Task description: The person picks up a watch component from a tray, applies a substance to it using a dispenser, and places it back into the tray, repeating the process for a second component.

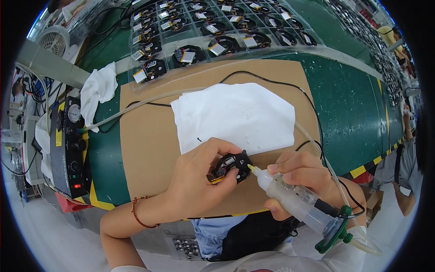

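Between the thumb and fingers of my left hand (195,174) is a small black round electronic housing (230,165) with bits of circuitry showing. My right hand (306,174) is wrapped round a clear dispensing syringe (292,197) filled with whitish material. Its yellowish needle tip (251,167) points left at the housing's right edge, touching it or very close. A green adapter (334,231) caps the syringe's back end, where a clear air hose joins. Both hands are just in front of a white cloth (235,115) with small specks on it.
Brown cardboard (149,149) covers the green bench (344,109). A clear compartment tray (199,50) of similar black parts lies at the back. The black dispenser controller (68,145) with gauge stands left, near a crumpled white cloth (99,90). A black cable (290,85) loops across the cardboard.
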Action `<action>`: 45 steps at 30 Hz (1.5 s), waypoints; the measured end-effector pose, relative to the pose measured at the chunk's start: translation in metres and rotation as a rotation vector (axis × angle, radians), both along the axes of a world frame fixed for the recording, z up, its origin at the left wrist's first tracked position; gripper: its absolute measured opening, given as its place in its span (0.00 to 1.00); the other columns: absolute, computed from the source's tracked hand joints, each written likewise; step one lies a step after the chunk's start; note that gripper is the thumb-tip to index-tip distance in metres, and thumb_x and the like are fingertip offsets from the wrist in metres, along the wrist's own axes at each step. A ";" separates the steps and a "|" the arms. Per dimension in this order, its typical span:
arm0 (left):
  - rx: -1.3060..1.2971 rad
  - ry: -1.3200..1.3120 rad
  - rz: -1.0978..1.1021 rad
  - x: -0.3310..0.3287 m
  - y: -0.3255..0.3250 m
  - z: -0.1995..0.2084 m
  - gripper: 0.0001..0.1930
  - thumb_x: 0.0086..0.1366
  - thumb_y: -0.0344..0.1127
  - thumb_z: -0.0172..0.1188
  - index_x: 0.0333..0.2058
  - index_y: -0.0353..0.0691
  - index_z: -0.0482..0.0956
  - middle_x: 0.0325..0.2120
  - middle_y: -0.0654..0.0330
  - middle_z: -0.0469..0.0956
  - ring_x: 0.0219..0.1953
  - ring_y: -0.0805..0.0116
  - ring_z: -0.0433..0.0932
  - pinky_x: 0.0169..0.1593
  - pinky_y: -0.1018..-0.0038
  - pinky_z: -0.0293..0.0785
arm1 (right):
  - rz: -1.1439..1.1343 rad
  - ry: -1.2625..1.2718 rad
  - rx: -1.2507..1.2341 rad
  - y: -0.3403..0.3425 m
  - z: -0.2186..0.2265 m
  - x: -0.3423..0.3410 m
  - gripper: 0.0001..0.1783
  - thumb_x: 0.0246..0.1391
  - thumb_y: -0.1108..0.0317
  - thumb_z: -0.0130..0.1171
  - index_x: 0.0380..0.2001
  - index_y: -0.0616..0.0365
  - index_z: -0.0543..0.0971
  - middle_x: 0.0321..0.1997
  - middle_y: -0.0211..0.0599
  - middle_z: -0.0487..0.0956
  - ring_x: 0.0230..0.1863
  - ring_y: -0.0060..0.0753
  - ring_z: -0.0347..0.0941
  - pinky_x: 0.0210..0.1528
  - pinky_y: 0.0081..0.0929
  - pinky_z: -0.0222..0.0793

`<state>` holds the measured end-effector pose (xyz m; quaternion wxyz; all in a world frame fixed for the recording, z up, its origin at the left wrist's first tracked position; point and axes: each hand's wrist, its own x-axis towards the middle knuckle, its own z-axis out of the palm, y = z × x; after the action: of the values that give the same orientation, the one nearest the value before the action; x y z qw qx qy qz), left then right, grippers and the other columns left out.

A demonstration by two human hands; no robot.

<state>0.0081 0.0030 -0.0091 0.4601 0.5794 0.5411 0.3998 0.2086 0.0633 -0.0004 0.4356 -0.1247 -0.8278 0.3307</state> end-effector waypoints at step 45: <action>0.120 0.160 0.280 -0.107 0.146 0.054 0.26 0.43 0.29 0.69 0.43 0.31 0.72 0.38 0.55 0.75 0.37 0.66 0.75 0.43 0.73 0.72 | -0.275 0.132 -0.311 0.008 0.003 0.005 0.19 0.45 0.69 0.63 0.38 0.59 0.66 0.38 0.37 0.71 0.37 0.24 0.69 0.39 0.21 0.65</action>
<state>-0.0985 0.1487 0.0453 0.3200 0.5548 0.6267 0.4439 0.2135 0.0710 0.0024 0.5055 -0.2801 -0.7116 0.3996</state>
